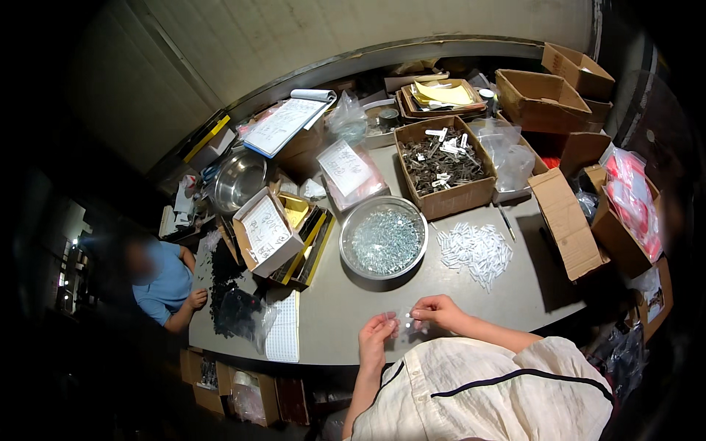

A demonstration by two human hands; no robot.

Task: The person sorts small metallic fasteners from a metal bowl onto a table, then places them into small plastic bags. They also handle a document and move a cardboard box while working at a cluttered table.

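Note:
At the table's near edge my left hand (377, 336) and my right hand (440, 313) face each other, fingers closed. Between them is a small clear plastic bag (407, 323), pinched from both sides, with tiny white spots showing on or in it. A steel bowl (344, 259) of small shiny metal pieces, too small to name, stands just beyond my hands. To its right lies a loose pile of small white plastic pieces (476, 253). A pen (507, 223) rests beyond that pile.
Behind the bowl stands a carton (454, 200) of dark and white clip-like parts. Opened cartons (565, 224) crowd the right side. Left are a white box (277, 253), a gridded sheet (283, 331) and black small parts (224, 275). A person in blue (165, 283) sits at the left end.

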